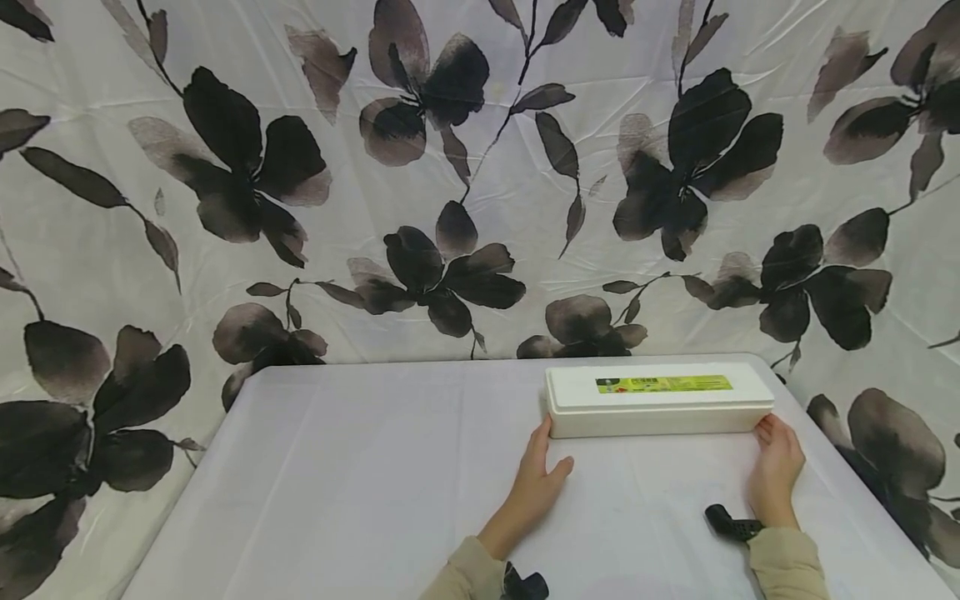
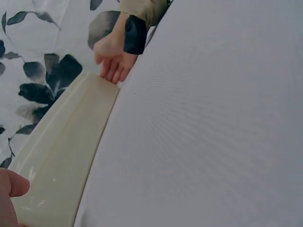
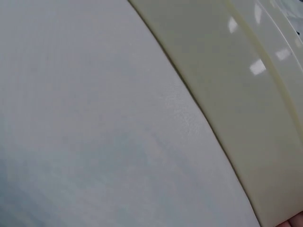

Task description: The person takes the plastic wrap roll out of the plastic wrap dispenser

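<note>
A long white lidded box with a yellow-green label on its lid sits at the back right of the table. My left hand touches the box's left end, fingers extended along it and thumb apart in front. At the opposite end, my right hand has its fingertips against the front right corner. The left wrist view shows the box's glossy front wall, my left thumb near it and the right hand at its far end. Only a bit of fingers shows in the right wrist view.
A white cloth covers the table. Behind it hangs a pale curtain with dark flowers, also seen along both sides. Black straps with small devices are on both wrists, near the beige sleeves.
</note>
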Demonstrator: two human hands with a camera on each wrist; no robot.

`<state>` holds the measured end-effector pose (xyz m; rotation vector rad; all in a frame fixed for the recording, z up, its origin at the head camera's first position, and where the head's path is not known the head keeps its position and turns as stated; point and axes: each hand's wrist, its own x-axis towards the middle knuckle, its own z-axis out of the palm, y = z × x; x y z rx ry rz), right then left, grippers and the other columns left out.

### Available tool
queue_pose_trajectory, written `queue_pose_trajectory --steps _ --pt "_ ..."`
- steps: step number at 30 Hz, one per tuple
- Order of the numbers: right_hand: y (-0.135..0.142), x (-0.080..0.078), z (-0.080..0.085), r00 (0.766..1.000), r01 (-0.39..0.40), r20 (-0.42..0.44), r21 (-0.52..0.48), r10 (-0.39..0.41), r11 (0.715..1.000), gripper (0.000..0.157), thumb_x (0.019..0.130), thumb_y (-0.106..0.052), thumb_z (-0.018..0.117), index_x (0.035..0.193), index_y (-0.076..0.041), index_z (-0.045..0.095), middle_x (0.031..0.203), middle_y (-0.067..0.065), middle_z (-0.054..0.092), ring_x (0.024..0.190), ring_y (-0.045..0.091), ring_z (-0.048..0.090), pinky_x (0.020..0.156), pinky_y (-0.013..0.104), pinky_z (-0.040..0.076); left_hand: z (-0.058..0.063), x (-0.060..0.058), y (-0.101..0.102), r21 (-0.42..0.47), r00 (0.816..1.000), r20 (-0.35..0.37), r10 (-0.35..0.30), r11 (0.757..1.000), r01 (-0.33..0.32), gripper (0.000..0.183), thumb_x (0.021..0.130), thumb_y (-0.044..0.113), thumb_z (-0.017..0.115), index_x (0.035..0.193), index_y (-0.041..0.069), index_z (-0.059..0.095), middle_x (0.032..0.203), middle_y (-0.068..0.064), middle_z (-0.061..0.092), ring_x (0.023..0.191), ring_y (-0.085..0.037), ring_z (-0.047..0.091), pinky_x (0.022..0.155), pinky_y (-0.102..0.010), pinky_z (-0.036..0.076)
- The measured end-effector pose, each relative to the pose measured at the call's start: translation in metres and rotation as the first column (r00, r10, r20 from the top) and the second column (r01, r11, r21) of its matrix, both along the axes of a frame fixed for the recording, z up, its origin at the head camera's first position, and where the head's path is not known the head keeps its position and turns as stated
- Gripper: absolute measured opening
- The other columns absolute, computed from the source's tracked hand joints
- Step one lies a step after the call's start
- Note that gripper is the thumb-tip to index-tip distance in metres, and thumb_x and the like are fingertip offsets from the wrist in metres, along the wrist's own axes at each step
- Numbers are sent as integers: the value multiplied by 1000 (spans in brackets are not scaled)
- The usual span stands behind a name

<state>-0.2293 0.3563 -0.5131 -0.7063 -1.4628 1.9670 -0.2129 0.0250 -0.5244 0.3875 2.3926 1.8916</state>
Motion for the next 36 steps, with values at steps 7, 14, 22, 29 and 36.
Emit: queue_pose_trajectory --steps 7,14,22,29,36 --pt "-10 11 0 995 -32 -99 -18 30 999 25 107 -13 38 103 -15 62 94 -10 64 92 2 60 87 11 47 2 3 -19 -9 1000 -15 -6 1000 5 71 97 14 55 157 3 19 161 -13 23 148 -29 21 117 -47 23" --pt "-17 18 -1 991 -78 -110 22 80 997 27 107 -13 39 102 -15 65 94 -11 67 91 2 62 84 11 48 1 7 -34 -11 999 -45 -3 1000 3 72 97 14 55 156 1 18 161 -16 22 147 -34 21 117 -51 23" --pt "-22 24 1 987 -164 0 38 164 986 40 109 -24 35 130 1 58 106 -9 67 103 3 63 92 15 48 0 10 -53 0 998 -67 -10 1000 10 71 98 11 56 157 3 17 161 -13 22 148 -28 21 117 -45 23" --pt "-21 26 1 949 -304 116 87 294 949 64 109 -41 25 146 9 39 148 16 43 119 1 57 99 18 44 -2 12 -72 -31 998 -68 -2 1000 0 68 99 12 56 156 1 21 161 -15 24 147 -28 23 116 -41 25" --pt "-20 29 1 877 -478 13 120 480 870 80 106 -49 29 143 22 27 109 -14 67 101 -4 64 89 19 51 0 13 -87 23 999 -42 35 999 -34 64 99 9 55 153 -5 24 158 -23 26 146 -35 24 115 -45 26"
